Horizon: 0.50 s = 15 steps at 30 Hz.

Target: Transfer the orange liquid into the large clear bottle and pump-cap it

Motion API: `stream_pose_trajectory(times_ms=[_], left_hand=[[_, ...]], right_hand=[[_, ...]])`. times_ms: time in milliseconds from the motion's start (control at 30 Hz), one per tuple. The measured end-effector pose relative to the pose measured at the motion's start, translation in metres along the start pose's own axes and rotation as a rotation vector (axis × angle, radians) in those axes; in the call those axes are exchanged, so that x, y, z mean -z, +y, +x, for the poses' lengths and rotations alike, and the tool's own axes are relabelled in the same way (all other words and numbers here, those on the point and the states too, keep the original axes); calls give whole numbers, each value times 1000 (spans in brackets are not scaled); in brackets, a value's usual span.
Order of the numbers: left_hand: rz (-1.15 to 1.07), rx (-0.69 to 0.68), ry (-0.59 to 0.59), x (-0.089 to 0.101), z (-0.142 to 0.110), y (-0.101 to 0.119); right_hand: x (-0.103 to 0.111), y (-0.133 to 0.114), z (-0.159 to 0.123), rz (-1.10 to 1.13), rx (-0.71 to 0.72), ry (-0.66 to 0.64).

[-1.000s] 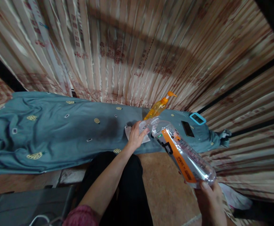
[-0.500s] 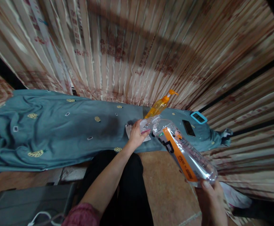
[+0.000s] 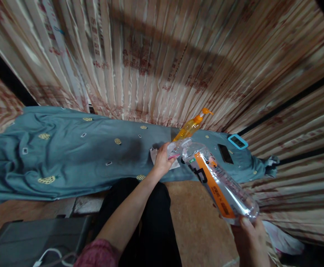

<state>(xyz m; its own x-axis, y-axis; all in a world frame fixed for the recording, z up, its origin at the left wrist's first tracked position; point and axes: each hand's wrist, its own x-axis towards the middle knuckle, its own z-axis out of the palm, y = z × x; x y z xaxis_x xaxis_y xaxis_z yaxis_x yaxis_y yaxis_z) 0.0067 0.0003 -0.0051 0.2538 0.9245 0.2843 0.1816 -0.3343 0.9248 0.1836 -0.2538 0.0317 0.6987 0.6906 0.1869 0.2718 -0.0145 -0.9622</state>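
My right hand (image 3: 251,237) is closed round the base of a large clear plastic bottle (image 3: 220,181) with an orange and silver label, tilted with its base toward me. At its other end, my left hand (image 3: 163,159) grips a clear bottle top (image 3: 178,146) with a bit of pink by the fingers. Whether this top is fully apart from the bottle I cannot tell. Just behind it stands a pump bottle (image 3: 188,128) of yellow liquid with an orange pump head. Beneath my left hand lies a white paper (image 3: 175,164), partly hidden.
A green cloth with pineapple prints (image 3: 75,155) covers the long narrow surface. On its right lie a dark phone (image 3: 225,154) and a blue-framed digital clock (image 3: 238,141). Pleated curtains (image 3: 150,74) hang behind. A grey box (image 3: 36,237) with a white cable stands lower left.
The view has shifted slightly, so everything sits a little farther right. Both hands keep their grips on the bottle and its top.
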Motion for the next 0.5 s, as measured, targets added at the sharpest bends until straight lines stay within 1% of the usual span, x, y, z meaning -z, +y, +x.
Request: stream_pose_trajectory(times_ms=[167, 300, 500], left_hand=[[0, 1, -13, 1, 0, 2], [0, -5, -18, 2, 0, 3], [7, -14, -25, 2, 0, 1]], right_hand=[[-1, 1, -1, 27, -16, 3], [-2, -2, -4, 44, -19, -29], [4, 2, -2, 31, -37, -29]])
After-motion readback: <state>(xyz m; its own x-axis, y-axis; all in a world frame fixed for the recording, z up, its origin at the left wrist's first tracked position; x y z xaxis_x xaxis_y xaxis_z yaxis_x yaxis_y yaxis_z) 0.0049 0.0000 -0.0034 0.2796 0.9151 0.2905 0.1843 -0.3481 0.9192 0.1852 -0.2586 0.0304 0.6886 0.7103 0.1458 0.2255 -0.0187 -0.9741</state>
